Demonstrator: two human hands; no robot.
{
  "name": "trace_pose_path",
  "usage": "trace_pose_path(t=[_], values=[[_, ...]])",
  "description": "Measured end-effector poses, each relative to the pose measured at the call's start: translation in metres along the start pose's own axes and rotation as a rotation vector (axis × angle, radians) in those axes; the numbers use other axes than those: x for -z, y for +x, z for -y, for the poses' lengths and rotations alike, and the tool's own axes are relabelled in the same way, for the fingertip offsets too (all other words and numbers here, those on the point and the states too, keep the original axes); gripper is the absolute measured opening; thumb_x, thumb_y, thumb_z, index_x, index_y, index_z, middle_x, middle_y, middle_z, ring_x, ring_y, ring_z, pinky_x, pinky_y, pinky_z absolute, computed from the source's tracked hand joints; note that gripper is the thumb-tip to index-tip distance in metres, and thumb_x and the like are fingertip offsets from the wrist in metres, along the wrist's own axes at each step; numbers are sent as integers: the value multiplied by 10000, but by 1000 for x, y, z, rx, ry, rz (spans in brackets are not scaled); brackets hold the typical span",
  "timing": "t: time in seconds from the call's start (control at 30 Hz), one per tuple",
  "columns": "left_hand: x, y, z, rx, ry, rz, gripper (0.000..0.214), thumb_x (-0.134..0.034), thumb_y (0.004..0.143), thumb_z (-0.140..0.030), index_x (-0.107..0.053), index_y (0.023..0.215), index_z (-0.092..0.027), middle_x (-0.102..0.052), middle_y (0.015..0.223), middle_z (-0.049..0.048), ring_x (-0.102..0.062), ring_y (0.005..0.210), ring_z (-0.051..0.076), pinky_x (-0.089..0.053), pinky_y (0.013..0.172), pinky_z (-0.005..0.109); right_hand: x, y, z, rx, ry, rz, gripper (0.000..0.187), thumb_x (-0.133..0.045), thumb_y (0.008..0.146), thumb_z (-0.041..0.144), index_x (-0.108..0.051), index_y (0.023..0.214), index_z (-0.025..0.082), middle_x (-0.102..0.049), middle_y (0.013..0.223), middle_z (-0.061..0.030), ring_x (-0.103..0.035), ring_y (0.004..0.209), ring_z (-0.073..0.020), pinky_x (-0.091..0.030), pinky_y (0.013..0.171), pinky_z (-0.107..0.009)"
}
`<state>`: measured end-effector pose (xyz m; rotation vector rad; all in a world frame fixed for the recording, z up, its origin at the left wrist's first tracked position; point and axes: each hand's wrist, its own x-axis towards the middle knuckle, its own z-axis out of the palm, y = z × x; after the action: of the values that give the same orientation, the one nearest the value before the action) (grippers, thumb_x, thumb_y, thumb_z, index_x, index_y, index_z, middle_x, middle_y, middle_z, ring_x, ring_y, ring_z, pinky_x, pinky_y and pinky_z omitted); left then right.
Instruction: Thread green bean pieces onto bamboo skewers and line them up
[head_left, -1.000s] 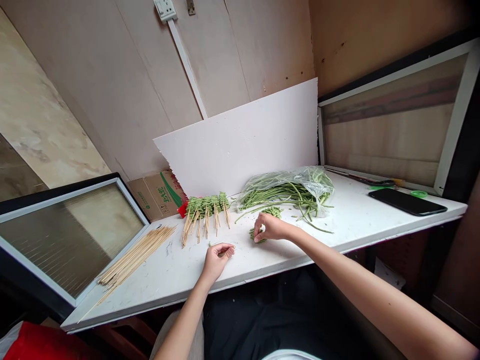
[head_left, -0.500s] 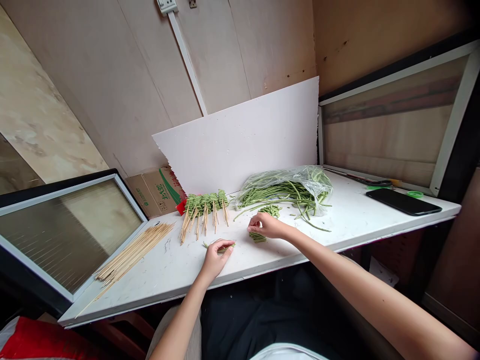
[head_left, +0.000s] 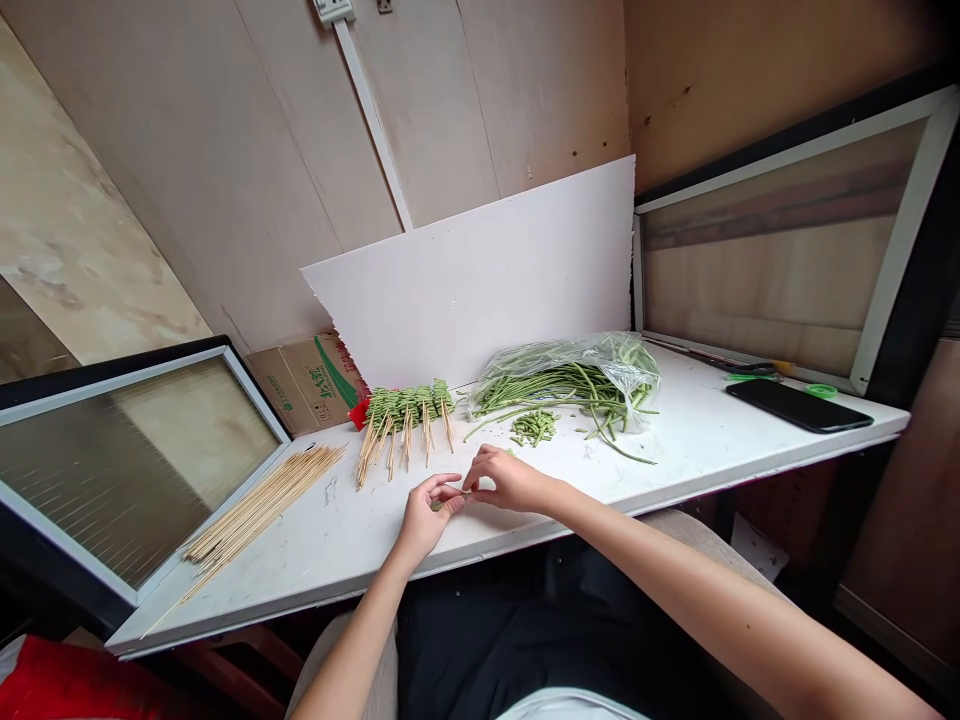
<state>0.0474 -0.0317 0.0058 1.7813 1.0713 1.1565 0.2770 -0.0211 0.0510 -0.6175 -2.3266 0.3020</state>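
Over the front of the white table, my left hand is closed around cut green bean pieces, only a little of which shows between the fingers. My right hand meets it fingertip to fingertip in a pinch; what it pinches is too small and covered to make out. Just beyond the right hand is a small heap of short bean pieces. Left of that lie several finished bean skewers, their bare stick ends pointing toward me. Loose bamboo skewers are spread at the left.
A clear plastic bag of long beans lies at the back, some beans trailing out. A black phone and green tape ring rest at the right. A white board and a cardboard box stand behind. Framed glass panels flank the table.
My right hand has moved left and toward me, from the cut beans to my left hand. The nearer heap is now mostly hidden behind it. The left hand has barely moved.
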Motion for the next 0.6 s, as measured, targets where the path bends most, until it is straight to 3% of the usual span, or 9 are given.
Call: trace_pose_path(t=[0.37, 0.6], values=[[-1, 1, 1, -28, 79, -87, 413, -814, 826, -510, -803, 1014, -143, -802, 963, 138, -747, 872, 252, -611, 839, 379, 26, 1, -10, -78, -6, -43, 85, -776, 874, 138, -804, 901, 214, -785, 870, -54, -660, 893, -234, -500, 845, -349], [-3, 0, -2, -21, 71, -65, 421, -803, 827, -520, -819, 1001, -137, -806, 950, 136, -743, 836, 249, -615, 765, 350, 13, -3, -9, -54, 14, -6, 138, -806, 875, 244, -788, 1006, 204, -770, 888, -67, -649, 930, -247, -504, 826, -341]])
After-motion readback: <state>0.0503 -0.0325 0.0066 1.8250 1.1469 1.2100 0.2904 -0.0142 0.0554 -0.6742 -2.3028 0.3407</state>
